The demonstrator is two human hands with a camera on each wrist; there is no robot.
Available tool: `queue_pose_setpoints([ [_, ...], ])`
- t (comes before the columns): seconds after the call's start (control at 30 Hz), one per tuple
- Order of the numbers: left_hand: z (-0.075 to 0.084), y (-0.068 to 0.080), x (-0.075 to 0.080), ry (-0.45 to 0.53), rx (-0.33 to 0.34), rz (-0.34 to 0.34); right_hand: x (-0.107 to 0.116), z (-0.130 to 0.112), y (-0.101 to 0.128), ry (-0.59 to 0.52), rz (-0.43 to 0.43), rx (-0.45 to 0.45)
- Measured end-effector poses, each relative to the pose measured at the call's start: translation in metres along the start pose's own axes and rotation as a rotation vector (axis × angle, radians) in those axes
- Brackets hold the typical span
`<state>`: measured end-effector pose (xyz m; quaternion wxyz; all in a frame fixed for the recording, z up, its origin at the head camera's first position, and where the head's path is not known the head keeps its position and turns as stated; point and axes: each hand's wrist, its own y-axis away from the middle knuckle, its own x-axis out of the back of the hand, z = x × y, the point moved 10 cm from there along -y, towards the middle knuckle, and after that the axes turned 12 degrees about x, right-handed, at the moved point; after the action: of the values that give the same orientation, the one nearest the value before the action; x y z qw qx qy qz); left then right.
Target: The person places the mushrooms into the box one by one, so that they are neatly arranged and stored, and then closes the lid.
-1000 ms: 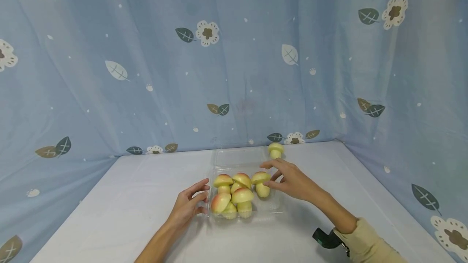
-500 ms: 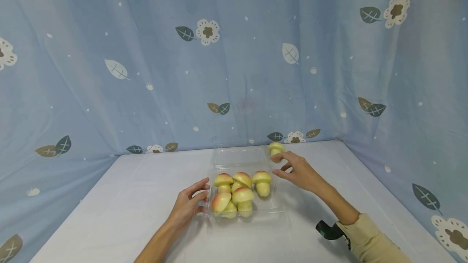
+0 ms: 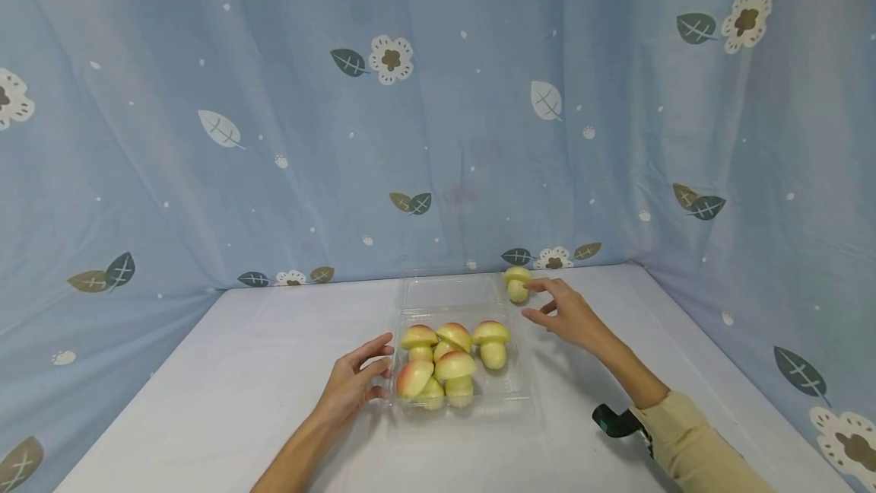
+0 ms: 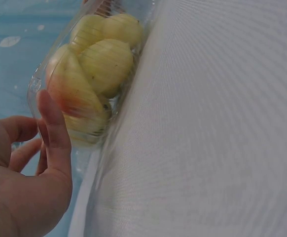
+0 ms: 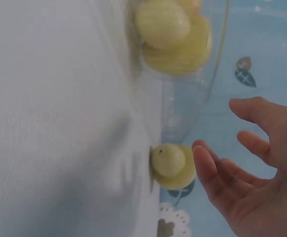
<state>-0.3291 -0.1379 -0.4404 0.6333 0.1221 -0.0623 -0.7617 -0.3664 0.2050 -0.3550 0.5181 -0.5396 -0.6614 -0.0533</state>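
The right hand (image 3: pixel 571 315) has drawn away from the yellow-green toy mushroom (image 3: pixel 490 342) standing at the right of the cluster inside the clear plastic clamshell tray (image 3: pixel 518 388), where it hovered a second ago, and now reaches toward the back of the table, its relaxed, spread fingertips (image 5: pixel 205 160) just beside or barely touching the lone pale yellow toy mushroom (image 3: pixel 516 284) that stands on the white tablecloth (image 3: pixel 205 402) just outside the tray's far right corner; that mushroom is not yet gripped, and the right hand holds nothing. So one mushroom now sits placed in the tray and the loose one at the back is the piece being reached for. The left hand (image 3: pixel 356 385) has not shifted: it lies at the tray's left wall, fingers loosely bent and the thumb (image 4: pixel 54 133) against the clear plastic, steadying rather than clasping it. The mushrooms in the tray (image 4: pixel 91 74) have smooth, matte, rounded domed caps on short stubby stems, pale yellow-green with a reddish blush on some caps, and they lie crowded against each other, a few tipped over. The tray is thin, glossy and see-through, with its hinged lid lying open flat behind it. The tablecloth shows a fine woven texture, and a soft blue curtain (image 3: pixel 438 135) printed with leaves and flowers hangs in folds behind. A dark wrist mount (image 3: pixel 616 422) sits by the beige sleeve.
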Motion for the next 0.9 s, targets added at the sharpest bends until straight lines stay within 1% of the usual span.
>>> queue_pose_setpoints([
  [0.13, 0.0, 0.0, 0.0, 0.005, 0.0, 0.006, -0.005, 0.014, -0.001, -0.017, -0.024, -0.044],
  [0.27, 0.001, 0.001, 0.0, 0.006, -0.001, 0.008, -0.008, 0.025, -0.003, -0.017, -0.033, -0.069],
  [0.37, 0.0, 0.001, 0.0, 0.006, 0.001, 0.007, -0.011, 0.033, -0.005, -0.053, -0.039, -0.088],
  [0.5, 0.001, 0.001, 0.0, 0.003, 0.003, 0.011, -0.014, 0.042, -0.009, -0.12, -0.031, -0.135],
  [0.6, 0.0, 0.001, 0.0, -0.001, 0.002, 0.01, -0.015, 0.046, -0.013, -0.137, -0.017, -0.156],
  [0.83, -0.001, 0.001, -0.001, -0.006, -0.003, 0.0, -0.018, 0.055, -0.021, -0.106, -0.024, -0.168],
  [0.9, 0.0, 0.001, 0.0, -0.005, -0.006, -0.001, -0.019, 0.059, -0.023, -0.101, -0.027, -0.185],
])
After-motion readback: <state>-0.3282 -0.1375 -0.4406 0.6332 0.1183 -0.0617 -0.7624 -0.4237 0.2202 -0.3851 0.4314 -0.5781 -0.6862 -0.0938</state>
